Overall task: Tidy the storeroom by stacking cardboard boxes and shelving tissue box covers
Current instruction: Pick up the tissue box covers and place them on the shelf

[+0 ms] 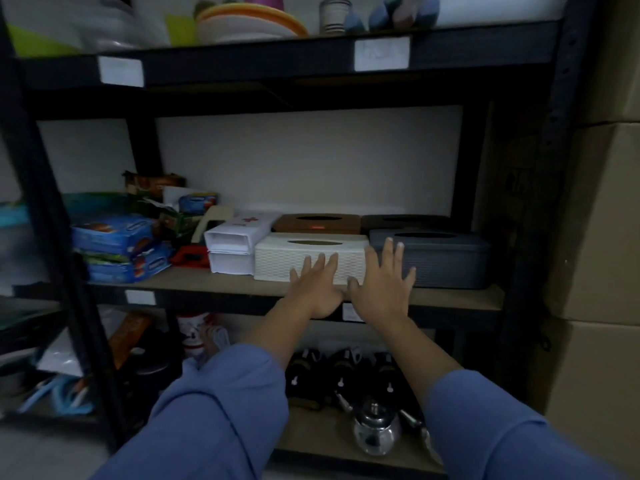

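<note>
1. The white tissue box cover (277, 261) stands at the front of the middle shelf board (207, 285), slot upward and long face outward. It is met flat by the left hand (317, 289), whose fingers are straight and close together, with nothing gripped.
2. The grey tissue box cover (450, 261) is set just beside it on the right. The right hand (381, 289) is laid over the grey front near the seam between the two, fingers straight and splayed, nothing held.
3. Flat palms rather than a grasp suggest that both covers are being pressed back and squared as one row.
4. A brown cover (317, 223) and a dark cover (405, 221) are lined up directly behind, probably so that the shelf's depth is used.
5. White file boxes (232, 251) are stacked just beside the white cover's left side, with blue packets (114, 240) further left.
6. Cardboard boxes (606, 220) are stacked to the right of the rack.
</note>
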